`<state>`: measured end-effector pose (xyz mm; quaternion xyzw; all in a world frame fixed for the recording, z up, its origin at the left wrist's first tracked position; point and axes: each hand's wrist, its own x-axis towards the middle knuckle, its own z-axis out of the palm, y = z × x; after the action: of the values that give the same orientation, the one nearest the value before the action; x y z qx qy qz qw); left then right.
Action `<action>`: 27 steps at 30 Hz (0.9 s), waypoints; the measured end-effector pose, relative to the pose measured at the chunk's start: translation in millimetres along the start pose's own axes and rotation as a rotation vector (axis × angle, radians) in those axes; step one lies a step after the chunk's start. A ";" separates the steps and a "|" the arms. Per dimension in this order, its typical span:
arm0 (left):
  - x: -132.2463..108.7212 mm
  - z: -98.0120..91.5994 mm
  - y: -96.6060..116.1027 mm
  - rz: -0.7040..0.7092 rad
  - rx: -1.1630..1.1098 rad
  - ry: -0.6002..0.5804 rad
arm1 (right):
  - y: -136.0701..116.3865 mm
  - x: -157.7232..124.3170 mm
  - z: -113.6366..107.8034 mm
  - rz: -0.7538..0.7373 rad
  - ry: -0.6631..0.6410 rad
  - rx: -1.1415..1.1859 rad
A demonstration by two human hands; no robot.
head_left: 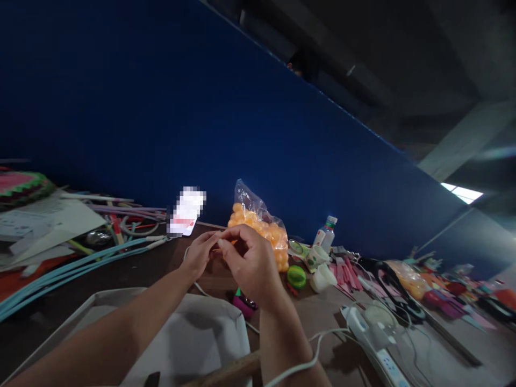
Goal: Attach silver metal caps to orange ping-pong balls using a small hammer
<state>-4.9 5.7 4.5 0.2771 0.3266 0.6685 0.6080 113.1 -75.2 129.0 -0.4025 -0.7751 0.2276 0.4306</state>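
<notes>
My left hand (200, 254) and my right hand (252, 260) meet above the table, their fingers bent and pinched together. Whatever is between the fingertips is hidden or too small to make out. Just behind them stands a clear plastic bag (276, 236) full of orange balls. A small green striped ball (296, 277) lies to the right of my right hand. Below the hands, a purple round object (243, 305) is partly covered by my right wrist. Under my forearms sits a pale shallow tray (213, 306).
A lit phone (186, 212) leans at the back left, beside light-blue cords (100, 258) and papers (76, 217). On the right are white cups (323, 278), a bottle (328, 234), pink strips (345, 274) and a power strip (373, 344) with loose cables. A blue partition (161, 107) rises behind.
</notes>
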 end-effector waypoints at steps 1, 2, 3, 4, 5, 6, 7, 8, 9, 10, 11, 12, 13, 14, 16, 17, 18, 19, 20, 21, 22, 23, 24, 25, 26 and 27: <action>0.4 -0.2 0.1 -0.001 0.004 -0.003 | 4.0 0.7 2.9 0.010 0.003 -0.013; 0.9 -0.4 0.5 -0.006 0.011 -0.004 | 8.6 1.4 4.2 0.025 0.007 -0.028; 1.4 -0.5 1.1 -0.012 0.015 -0.005 | 13.3 2.2 4.2 0.043 0.014 -0.040; 1.8 -0.4 2.0 -0.019 0.014 -0.007 | 18.1 3.2 3.0 0.063 0.024 -0.049; 2.1 -0.1 3.0 -0.028 0.010 -0.013 | 22.7 4.5 1.2 0.078 0.040 -0.053; 2.2 0.5 4.1 -0.037 0.004 -0.021 | 27.0 5.9 -0.8 0.089 0.059 -0.054; 2.2 1.2 5.3 -0.046 -0.004 -0.032 | 31.1 7.7 -2.6 0.096 0.080 -0.045; 2.1 2.0 6.3 -0.052 -0.013 -0.043 | 35.0 9.6 -3.8 0.102 0.102 -0.027; 1.9 2.9 7.3 -0.056 -0.022 -0.051 | 38.9 11.8 -4.2 0.113 0.119 0.001; 1.5 3.8 8.2 -0.059 -0.032 -0.064 | 43.1 14.2 -3.9 0.139 0.124 0.047; 1.1 4.7 9.0 -0.060 -0.040 -0.076 | 47.4 16.8 -3.0 0.170 0.123 0.101; 0.6 5.4 9.8 -0.061 -0.048 -0.085 | 52.1 19.4 -1.7 0.193 0.123 0.139; 0.1 6.0 10.6 -0.062 -0.054 -0.092 | 57.0 21.9 -0.2 0.216 0.126 0.175; -0.5 6.4 11.4 -0.063 -0.059 -0.095 | 62.0 24.2 1.3 0.238 0.125 0.209; -1.5 6.9 13.0 -0.065 -0.067 -0.096 | 71.6 27.8 4.3 0.282 0.114 0.279; -1.8 7.1 13.7 -0.066 -0.071 -0.095 | 76.0 29.1 5.7 0.306 0.106 0.325; -2.0 7.2 14.2 -0.068 -0.074 -0.096 | 79.9 30.0 7.1 0.330 0.098 0.377; -2.1 7.2 14.5 -0.068 -0.078 -0.097 | 83.2 30.6 8.4 0.353 0.091 0.426; -2.1 7.3 14.7 -0.067 -0.082 -0.099 | 85.9 30.9 9.6 0.372 0.082 0.468; -1.9 7.3 14.6 -0.065 -0.086 -0.101 | 88.0 31.0 10.8 0.388 0.074 0.500; -1.7 7.2 14.3 -0.063 -0.090 -0.103 | 89.5 31.1 11.8 0.401 0.063 0.522; -1.5 7.1 13.9 -0.060 -0.093 -0.106 | 90.6 31.1 12.6 0.412 0.055 0.535; -1.3 6.9 13.5 -0.058 -0.096 -0.108 | 91.3 31.1 13.2 0.421 0.048 0.544; -1.2 6.7 13.1 -0.056 -0.098 -0.111 | 91.8 31.1 13.6 0.430 0.043 0.555; -1.1 6.3 12.8 -0.055 -0.099 -0.115 | 92.1 31.1 13.8 0.439 0.039 0.566; -1.1 5.8 12.6 -0.055 -0.100 -0.119 | 92.3 31.2 13.9 0.448 0.037 0.575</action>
<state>-8.3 4.6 18.0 0.2766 0.2636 0.6493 0.6576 131.3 3.1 72.3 -0.4288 -0.5642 0.5177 0.4794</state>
